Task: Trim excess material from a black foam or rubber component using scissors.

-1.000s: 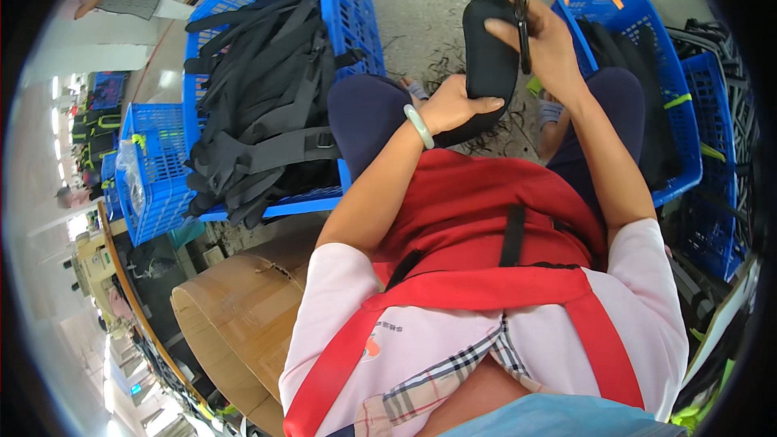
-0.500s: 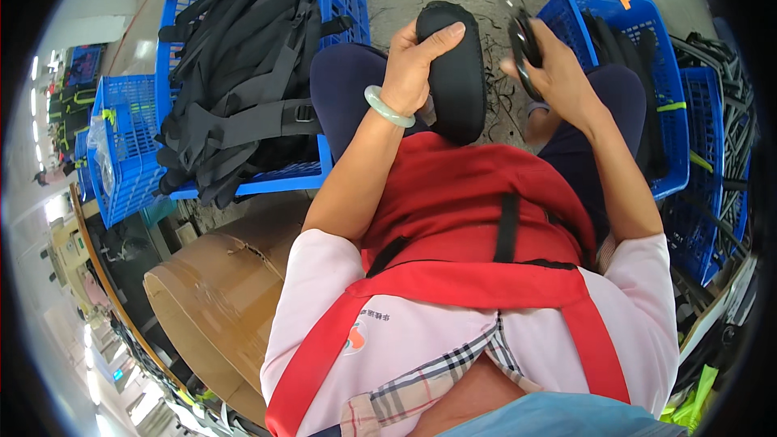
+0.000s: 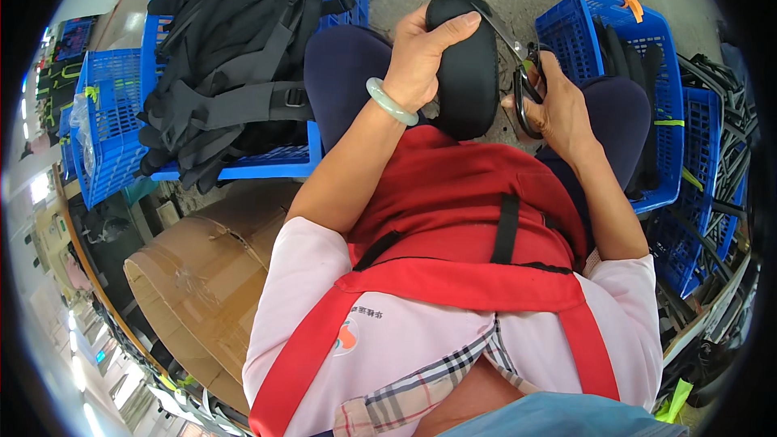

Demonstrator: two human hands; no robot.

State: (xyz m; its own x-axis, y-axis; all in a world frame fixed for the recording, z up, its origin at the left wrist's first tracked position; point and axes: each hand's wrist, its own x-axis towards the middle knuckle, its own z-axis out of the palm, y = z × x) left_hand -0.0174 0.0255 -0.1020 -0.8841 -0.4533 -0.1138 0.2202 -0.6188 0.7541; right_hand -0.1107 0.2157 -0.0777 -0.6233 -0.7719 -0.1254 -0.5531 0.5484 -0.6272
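Since half a second earlier, left hand [image 3: 421, 57] shifted grip, fingers wrapped over black padded piece [image 3: 468, 65] at 12 o'clock above lap; right hand [image 3: 558, 105] closed on scissors [image 3: 522, 85] at 1 o'clock. Risk: blades touching padding could nick it

The pad [image 3: 468, 65] has come down from in front of the right crate [image 3: 639, 57] to the lap, between the knees. The left hand [image 3: 421, 57] moved from under it to its top, thumb over the upper edge. The scissors [image 3: 524, 85] dropped from above it to its right side.
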